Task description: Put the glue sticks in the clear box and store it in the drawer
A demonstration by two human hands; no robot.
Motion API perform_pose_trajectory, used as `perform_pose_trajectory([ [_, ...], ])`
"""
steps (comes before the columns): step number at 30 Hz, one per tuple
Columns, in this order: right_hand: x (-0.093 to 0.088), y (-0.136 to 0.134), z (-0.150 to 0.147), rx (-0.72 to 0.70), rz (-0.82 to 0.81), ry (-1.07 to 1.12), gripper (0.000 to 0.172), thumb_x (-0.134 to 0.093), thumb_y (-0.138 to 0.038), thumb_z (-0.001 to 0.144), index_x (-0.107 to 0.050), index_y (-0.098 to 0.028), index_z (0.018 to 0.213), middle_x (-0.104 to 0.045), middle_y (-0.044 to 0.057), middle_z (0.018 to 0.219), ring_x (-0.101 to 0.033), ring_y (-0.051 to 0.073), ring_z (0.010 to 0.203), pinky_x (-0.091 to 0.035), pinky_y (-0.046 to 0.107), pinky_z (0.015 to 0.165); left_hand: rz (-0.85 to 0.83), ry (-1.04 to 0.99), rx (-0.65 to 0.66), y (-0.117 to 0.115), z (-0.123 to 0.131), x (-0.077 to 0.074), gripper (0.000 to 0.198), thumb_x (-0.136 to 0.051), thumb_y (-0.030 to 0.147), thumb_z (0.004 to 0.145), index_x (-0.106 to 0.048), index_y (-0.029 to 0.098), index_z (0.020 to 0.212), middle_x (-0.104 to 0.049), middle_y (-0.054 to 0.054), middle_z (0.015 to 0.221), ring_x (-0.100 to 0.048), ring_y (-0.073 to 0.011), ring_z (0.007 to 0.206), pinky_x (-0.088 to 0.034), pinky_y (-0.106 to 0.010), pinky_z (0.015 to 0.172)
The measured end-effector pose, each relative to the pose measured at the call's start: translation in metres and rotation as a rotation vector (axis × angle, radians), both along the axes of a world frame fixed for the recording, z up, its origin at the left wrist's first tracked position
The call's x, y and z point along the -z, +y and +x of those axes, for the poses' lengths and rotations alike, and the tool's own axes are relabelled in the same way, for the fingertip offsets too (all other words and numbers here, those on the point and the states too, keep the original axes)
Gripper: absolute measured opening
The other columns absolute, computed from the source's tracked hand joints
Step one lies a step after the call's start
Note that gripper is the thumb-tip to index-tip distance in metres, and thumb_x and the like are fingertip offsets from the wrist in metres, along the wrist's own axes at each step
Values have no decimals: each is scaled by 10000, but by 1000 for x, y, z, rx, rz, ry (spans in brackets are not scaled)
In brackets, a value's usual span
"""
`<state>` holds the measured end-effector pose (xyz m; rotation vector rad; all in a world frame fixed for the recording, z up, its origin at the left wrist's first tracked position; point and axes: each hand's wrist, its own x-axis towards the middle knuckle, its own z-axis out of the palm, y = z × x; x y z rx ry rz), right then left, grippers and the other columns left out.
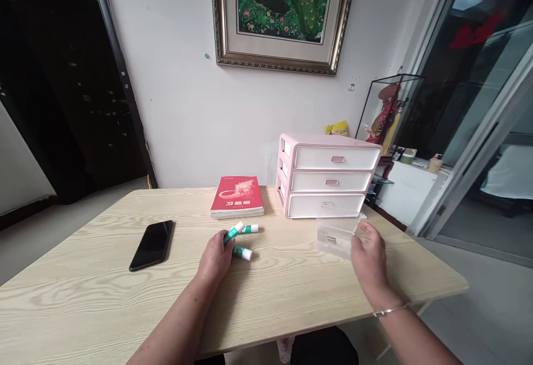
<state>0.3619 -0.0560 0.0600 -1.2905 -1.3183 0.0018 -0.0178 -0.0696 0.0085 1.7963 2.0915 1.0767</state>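
My left hand (216, 258) is closed around a green and white glue stick (232, 233), lifting its capped end off the wooden table (104, 293). Two more glue sticks lie beside it, one (250, 229) just behind and one (242, 252) just in front of my fingers. My right hand (368, 258) grips the right end of a clear plastic box (336, 235) that sits on the table in front of a pink three-drawer organizer (327, 175). All the drawers are closed.
A red book (237, 195) lies left of the organizer near the wall. A black phone (152, 244) lies face up on the left part of the table. A glass display case (389, 109) stands on a cabinet at the right, beside a sliding glass door.
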Motion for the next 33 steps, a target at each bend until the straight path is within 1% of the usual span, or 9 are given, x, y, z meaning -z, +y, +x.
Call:
perform_pose_trajectory([
  [4,-3,-34,-68,-338,-46,-37,239,-493,-238,812,-649,-213,992,-709,95,988,-654,224,916,-541,367,804,-12,18,-3,-2,3,-5,303,-472,317,935,-577,151,1166,-674,-131,1067,-605,-279,1066,-441,-343,869],
  [8,-1,-34,-117,-560,-197,-149,279,-464,-137,797,-665,-215,974,-727,70,965,-673,200,923,-543,342,817,2,22,-10,-1,-1,1,292,-465,310,938,-576,152,1158,-668,-131,1079,-592,-291,1085,-429,-364,901],
  [12,-5,-13,-159,-627,-278,-202,264,-486,-124,840,-675,-210,1003,-730,82,1009,-664,218,976,-511,365,890,51,11,-27,6,-7,3,302,-453,319,941,-565,152,1168,-669,-132,1090,-614,-273,1064,-447,-358,888],
  [17,6,24,-209,-601,-370,-77,267,-435,-230,946,-649,-194,1102,-730,78,988,-668,211,926,-497,344,850,127,54,53,20,-8,-17,294,-457,302,941,-529,176,1197,-654,-119,1155,-612,-241,1084,-452,-344,910],
  [20,28,42,-220,-610,-335,1,299,-432,-303,969,-602,-194,1189,-714,60,929,-665,205,876,-499,333,817,138,70,107,27,-4,-27,272,-472,285,937,-514,197,1191,-659,-98,1132,-625,-228,1045,-463,-336,896],
  [23,44,53,-214,-593,-228,-47,331,-455,-321,964,-562,-200,1253,-698,73,997,-646,217,946,-492,361,873,117,52,115,31,0,-26,257,-479,275,931,-518,199,1174,-665,-99,1115,-631,-236,1020,-469,-345,880],
  [26,45,59,-206,-552,-157,-196,379,-498,-216,910,-560,-196,1283,-651,115,1191,-563,252,1145,-436,425,1011,83,25,87,32,3,-18,258,-476,268,931,-530,177,1166,-670,-118,1095,-623,-259,1024,-466,-374,883],
  [28,43,61,-206,-560,-189,-292,412,-508,-158,873,-580,-183,1278,-631,124,1250,-522,265,1203,-407,442,1055,75,16,63,34,2,-13,262,-474,274,933,-531,163,1164,-667,-129,1079,-617,-270,1034,-464,-387,888],
  [33,43,56,-216,-706,-292,-437,393,-510,-92,847,-670,-236,1176,-692,61,1149,-564,239,1135,-419,407,1030,48,-24,34,37,-5,-3,276,-476,310,945,-518,167,1177,-650,-126,1110,-617,-255,1065,-467,-370,899],
])
